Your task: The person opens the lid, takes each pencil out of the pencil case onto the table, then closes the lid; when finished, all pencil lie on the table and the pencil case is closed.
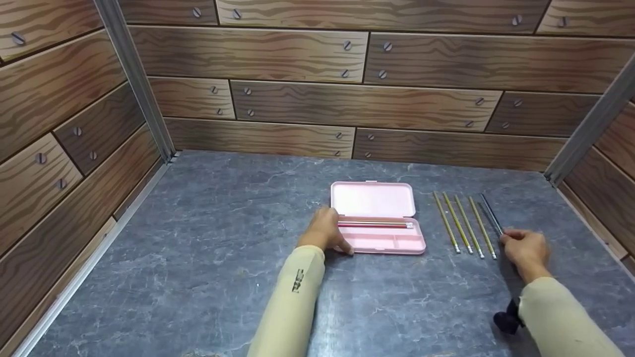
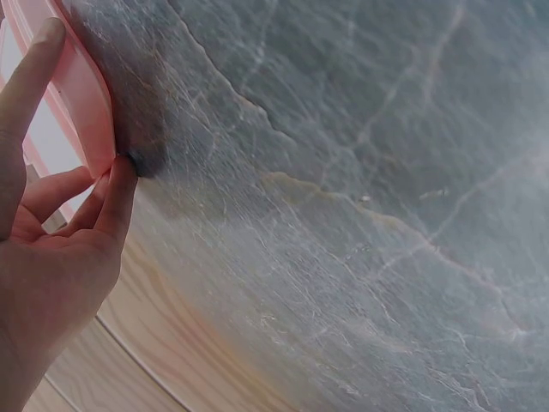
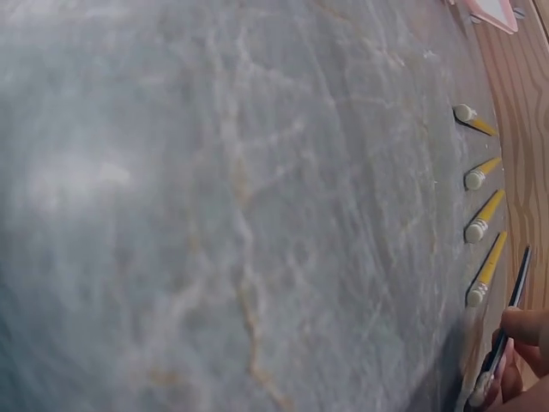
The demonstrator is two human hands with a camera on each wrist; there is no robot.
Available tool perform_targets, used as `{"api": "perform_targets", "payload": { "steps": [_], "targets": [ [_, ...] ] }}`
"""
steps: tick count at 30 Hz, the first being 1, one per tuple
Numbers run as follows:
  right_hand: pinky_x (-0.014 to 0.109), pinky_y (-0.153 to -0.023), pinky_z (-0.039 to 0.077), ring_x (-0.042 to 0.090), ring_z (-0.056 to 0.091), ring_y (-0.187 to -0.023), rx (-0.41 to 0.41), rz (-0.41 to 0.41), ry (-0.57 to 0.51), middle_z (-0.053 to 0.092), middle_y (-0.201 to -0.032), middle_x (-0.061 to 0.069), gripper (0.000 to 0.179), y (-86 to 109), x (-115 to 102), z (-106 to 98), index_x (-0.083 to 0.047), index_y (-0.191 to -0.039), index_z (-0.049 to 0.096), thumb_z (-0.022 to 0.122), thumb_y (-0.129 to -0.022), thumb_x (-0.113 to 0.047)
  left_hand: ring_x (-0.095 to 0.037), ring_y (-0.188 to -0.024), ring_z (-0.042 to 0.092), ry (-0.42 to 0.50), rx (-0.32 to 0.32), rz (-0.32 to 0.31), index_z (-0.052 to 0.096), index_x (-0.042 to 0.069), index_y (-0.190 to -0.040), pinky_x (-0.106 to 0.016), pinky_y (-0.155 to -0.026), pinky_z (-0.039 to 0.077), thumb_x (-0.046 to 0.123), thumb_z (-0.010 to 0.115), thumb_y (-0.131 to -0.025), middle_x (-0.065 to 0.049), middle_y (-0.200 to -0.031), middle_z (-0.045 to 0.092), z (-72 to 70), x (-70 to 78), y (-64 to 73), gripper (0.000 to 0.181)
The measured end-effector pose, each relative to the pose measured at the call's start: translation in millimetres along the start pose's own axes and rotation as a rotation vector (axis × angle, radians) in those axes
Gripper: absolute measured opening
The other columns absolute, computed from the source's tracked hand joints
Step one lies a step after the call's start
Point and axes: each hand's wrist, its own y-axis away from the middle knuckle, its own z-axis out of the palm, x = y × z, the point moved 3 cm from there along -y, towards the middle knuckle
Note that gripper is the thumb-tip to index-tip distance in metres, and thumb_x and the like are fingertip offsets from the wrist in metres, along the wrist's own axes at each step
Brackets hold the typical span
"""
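Observation:
My left hand (image 1: 323, 230) grips the left end of an open pink pencil case (image 1: 369, 243), thumb at its near corner. Its lid (image 1: 372, 198) is folded back away from me. Inside the long compartment lie a few pencils (image 1: 374, 225), their left ends hidden by the hand. The left wrist view shows the fingers (image 2: 116, 202) at the corner of the pink case (image 2: 90, 112). Over on the right, my right hand (image 1: 528, 252) pinches a dark pencil (image 1: 491, 213) near its close end. In the right wrist view, thumb and fingers hold this dark pencil (image 3: 516, 292).
Several yellow pencils (image 1: 462, 223) lie in a row between the case and my right hand, eraser ends toward me. A grey marbled tabletop (image 1: 208, 238) bears everything. Wood-patterned walls (image 1: 297, 54) stand behind and at both sides. A black object (image 1: 507, 321) hangs by the right wrist.

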Motion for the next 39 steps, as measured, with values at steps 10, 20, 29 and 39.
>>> {"api": "perform_targets", "payload": {
  "steps": [10,20,29,39],
  "targets": [
    [0.054,-0.101,0.041,0.046,0.055,-0.117,-0.017,-0.002,0.051,0.064,-0.127,0.027,0.033,1.2,-1.5,5.9,0.005,-0.119,0.068,0.063,-0.095,-0.018,-0.024,-0.107,0.055,0.01,0.006,-0.008,0.065,-0.003,-0.11,-0.037,-0.107,0.049,0.024,0.101,-0.053,-0.013,-0.115,0.061,0.3,-0.6,-0.9,0.072],
    [0.05,-0.086,0.046,0.047,0.059,-0.109,0.037,-0.078,0.075,0.069,-0.115,0.027,0.029,4.0,0.2,6.3,0.003,-0.109,0.073,0.068,-0.091,-0.02,-0.024,-0.106,0.056,0.016,0.004,-0.012,0.064,-0.003,-0.111,-0.037,-0.107,0.049,0.024,0.102,-0.052,-0.013,-0.117,0.06,0.5,-0.8,-0.5,0.075],
    [0.053,-0.091,0.046,0.048,0.058,-0.111,0.041,-0.062,0.062,0.069,-0.116,0.027,0.03,4.4,-0.3,7.1,0.004,-0.11,0.072,0.07,-0.091,-0.02,-0.025,-0.106,0.056,0.031,0.012,0.001,0.065,-0.002,-0.107,-0.038,-0.105,0.05,0.022,0.102,-0.051,-0.012,-0.114,0.06,1.3,-0.9,-0.7,0.072],
    [0.056,-0.095,0.046,0.051,0.056,-0.115,0.043,-0.039,0.062,0.065,-0.122,0.03,0.039,5.1,-4.7,6.5,0.007,-0.116,0.069,0.067,-0.093,-0.024,-0.024,-0.102,0.055,0.038,0.021,0.007,0.065,-0.002,-0.104,-0.038,-0.103,0.051,0.023,0.102,-0.05,-0.011,-0.111,0.06,1.6,-1.6,-1.3,0.07]
  ]
}}
